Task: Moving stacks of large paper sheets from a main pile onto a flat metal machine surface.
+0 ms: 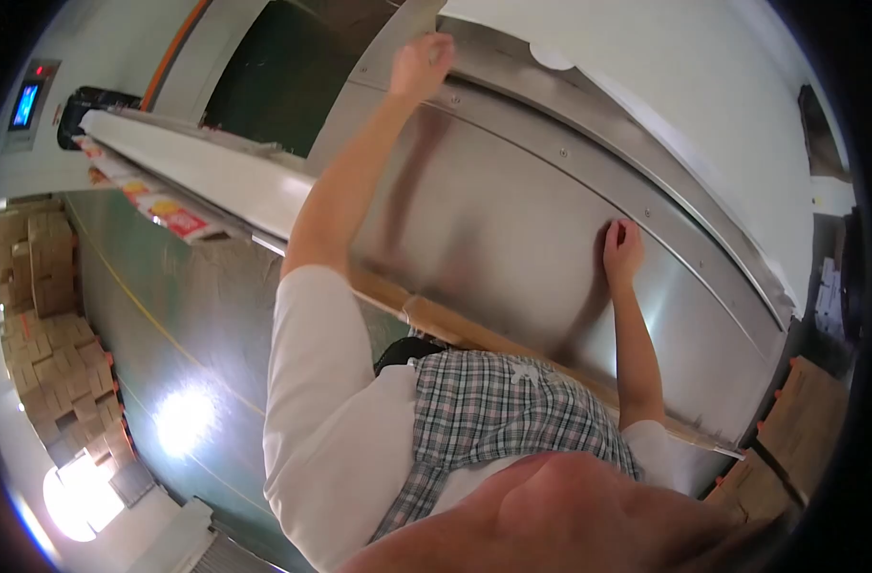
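At the far left, a wall-mounted control panel (24, 104) with a lit blue screen sits above stacked cardboard boxes (52, 263). Next comes printed packaging film (164, 202), red, white and yellow, hanging beside a long pale beam (207, 167) that runs toward the person's left arm. The left hand (424, 67) is at the upper left end of the steel worktop (522, 220), fingers curled in near the thumb; whether they pinch anything, I cannot tell. The worktop stretches across the middle, in front of the person's checked apron (498, 406) (its brushed face mirrors both arms as dark smears). Farther right, the right hand (624, 246) is over the worktop near its screwed-down strip (603, 180), fingers loosely bent; contact and hold are unclear. Beyond lie a white cover (703, 115) and more boxes (807, 415).
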Demonstrator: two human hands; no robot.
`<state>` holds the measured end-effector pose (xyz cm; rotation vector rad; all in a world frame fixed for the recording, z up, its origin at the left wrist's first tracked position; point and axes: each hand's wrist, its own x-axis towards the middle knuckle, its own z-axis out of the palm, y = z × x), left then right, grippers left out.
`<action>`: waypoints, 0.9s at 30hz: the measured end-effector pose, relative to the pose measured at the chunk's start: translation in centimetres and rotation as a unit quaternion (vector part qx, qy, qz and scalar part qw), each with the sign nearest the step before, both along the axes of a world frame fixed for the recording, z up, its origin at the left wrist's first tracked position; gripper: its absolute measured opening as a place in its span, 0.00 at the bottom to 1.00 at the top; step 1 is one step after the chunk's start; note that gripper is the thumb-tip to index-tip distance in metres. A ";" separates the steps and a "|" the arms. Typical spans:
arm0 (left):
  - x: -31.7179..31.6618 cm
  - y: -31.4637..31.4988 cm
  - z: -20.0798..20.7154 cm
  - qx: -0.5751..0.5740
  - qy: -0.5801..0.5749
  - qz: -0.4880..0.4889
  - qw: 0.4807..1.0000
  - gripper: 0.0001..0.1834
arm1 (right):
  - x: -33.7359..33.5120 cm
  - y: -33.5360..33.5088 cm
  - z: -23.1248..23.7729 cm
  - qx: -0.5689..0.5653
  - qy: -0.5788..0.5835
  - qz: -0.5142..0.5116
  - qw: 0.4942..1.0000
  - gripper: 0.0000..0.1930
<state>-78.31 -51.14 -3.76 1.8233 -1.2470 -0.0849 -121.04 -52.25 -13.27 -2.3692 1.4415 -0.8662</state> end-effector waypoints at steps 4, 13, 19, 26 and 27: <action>3.4 -7.8 -3.1 -0.122 -0.047 0.054 0.990 0.11 | -0.8 1.8 1.2 -0.004 0.003 -0.030 1.000 0.06; 5.8 -16.2 -8.1 -0.197 0.265 0.104 0.938 0.15 | -0.7 2.5 3.0 0.051 0.044 -0.064 0.996 0.04; 7.9 -14.9 -8.0 -0.119 0.356 0.008 0.927 0.12 | -0.3 2.3 3.5 0.052 0.045 -0.074 0.995 0.04; 8.7 -12.8 -5.6 0.019 0.280 -0.114 0.953 0.14 | -0.2 2.3 2.7 0.033 0.029 -0.064 0.997 0.03; 8.4 -13.2 -4.7 0.107 0.185 -0.091 0.973 0.17 | -0.2 2.1 2.7 0.043 0.039 -0.070 0.996 0.03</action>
